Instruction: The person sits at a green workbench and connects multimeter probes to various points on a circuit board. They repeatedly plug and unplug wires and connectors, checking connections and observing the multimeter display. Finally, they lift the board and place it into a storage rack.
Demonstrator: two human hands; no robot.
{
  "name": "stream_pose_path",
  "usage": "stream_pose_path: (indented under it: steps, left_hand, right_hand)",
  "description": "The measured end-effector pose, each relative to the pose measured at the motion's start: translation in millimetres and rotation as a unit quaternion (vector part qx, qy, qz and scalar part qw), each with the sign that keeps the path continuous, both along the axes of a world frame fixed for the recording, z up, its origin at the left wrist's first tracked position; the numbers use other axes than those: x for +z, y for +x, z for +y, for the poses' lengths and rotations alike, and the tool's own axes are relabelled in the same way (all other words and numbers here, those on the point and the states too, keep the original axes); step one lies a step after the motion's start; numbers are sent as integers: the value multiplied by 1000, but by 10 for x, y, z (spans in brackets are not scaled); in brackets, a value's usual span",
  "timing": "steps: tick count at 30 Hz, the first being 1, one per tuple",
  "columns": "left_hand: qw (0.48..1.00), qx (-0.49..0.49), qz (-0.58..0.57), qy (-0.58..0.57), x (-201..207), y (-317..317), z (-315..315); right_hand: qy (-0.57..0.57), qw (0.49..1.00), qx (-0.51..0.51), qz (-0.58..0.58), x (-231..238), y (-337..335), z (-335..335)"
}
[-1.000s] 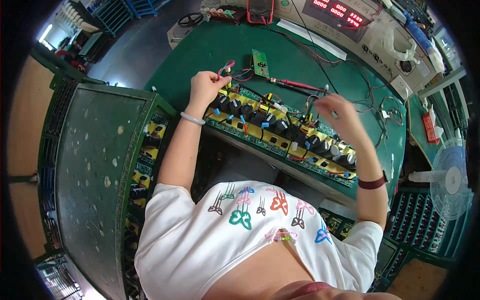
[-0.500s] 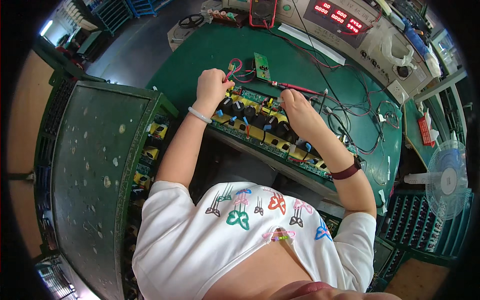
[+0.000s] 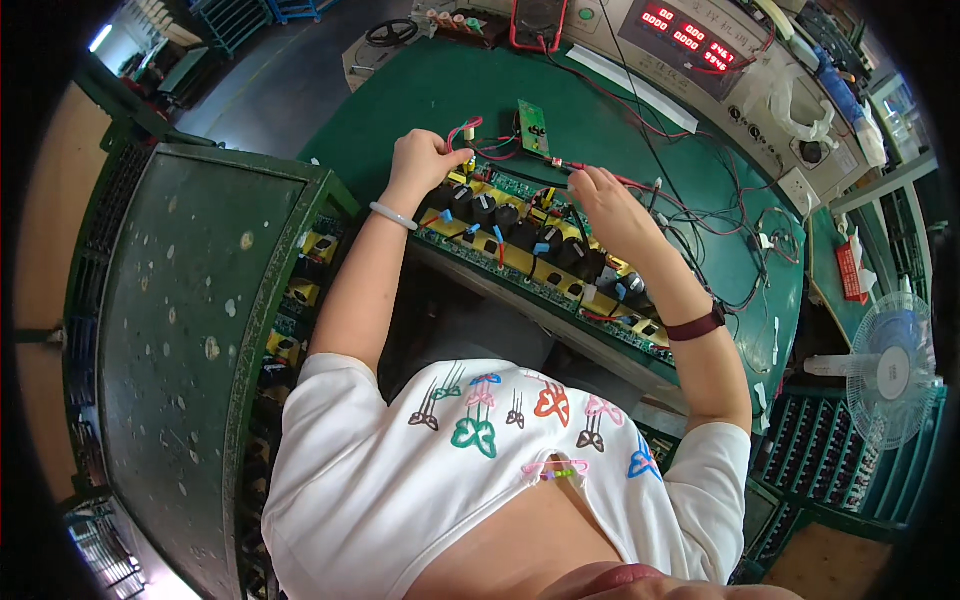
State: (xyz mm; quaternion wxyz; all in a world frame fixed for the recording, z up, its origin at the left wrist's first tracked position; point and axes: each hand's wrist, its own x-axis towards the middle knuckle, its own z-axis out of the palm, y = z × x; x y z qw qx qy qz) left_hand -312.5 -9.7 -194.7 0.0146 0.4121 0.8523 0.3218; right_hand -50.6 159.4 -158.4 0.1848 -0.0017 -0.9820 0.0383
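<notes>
A long green circuit board (image 3: 520, 262) with yellow parts, black capacitors and blue-ended wires lies along the bench's near edge. Over its left end, my left hand (image 3: 420, 170) is closed, thumb and forefinger pinching by a loop of pink-red wires (image 3: 464, 126). These wires lead to a small upright green board (image 3: 533, 128). My right hand (image 3: 615, 213) hovers over the long board's far middle edge, fingers curled together; whatever they hold is hidden. Just beyond those fingertips lies a red test probe (image 3: 625, 182); I cannot tell whether they touch it.
A test unit (image 3: 690, 55) with red digits and a multimeter (image 3: 540, 22) stand at the back. Tangled leads (image 3: 720, 225) cover the bench's right side. A green metal cabinet (image 3: 200, 300) stands left, and a white fan (image 3: 893, 372) right.
My right fingertips have lifted slightly away from the long board, toward the red probe. The left hand keeps its pinch at the board's left end. The whole view has shifted a little.
</notes>
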Motion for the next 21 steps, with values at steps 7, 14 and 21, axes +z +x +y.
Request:
stream_pose_path:
  steps: [7,14,21]
  left_hand:
    - [997,-5,-79,-21,1,-39,43]
    - [1000,-3,-17,-6,86,87,15]
    - [994,-30,91,46,164,80,99]
  right_hand:
    - [13,998,-43,-45,29,-8,-124]
    - [83,993,-81,-12,-69,-24,23]
    - [67,988,-139,-24,-152,122,212]
